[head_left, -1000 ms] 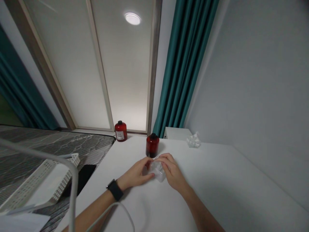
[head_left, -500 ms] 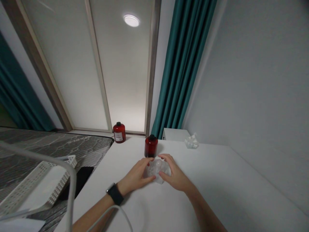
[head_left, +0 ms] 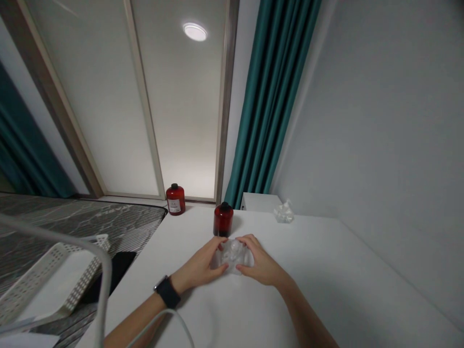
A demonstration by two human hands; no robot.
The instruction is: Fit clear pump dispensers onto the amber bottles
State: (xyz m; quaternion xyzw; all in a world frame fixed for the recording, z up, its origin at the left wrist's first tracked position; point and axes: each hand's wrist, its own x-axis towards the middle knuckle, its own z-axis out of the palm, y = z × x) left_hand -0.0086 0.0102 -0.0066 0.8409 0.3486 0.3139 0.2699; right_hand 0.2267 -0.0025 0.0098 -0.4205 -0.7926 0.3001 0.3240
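While the left hand [head_left: 200, 263] and right hand [head_left: 266, 265], both spread, curve around a clear, crumpled plastic bundle [head_left: 234, 250] inward from the white tabletop [head_left: 235, 309]'s far edge, pushing forward could topple the nearer red, black-capped bottle [head_left: 223, 221].

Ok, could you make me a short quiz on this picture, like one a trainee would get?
1. What is between the left hand and the right hand?
a) a basket
b) clear plastic
c) a curtain

2. True or false: the red bottle nearest the hands shows a white label to the camera.

3. Fill in the blank: the dark watch is on the person's ____ wrist.

Key:
1. b
2. False; the white label shows on the other bottle, farther left on the table.
3. left
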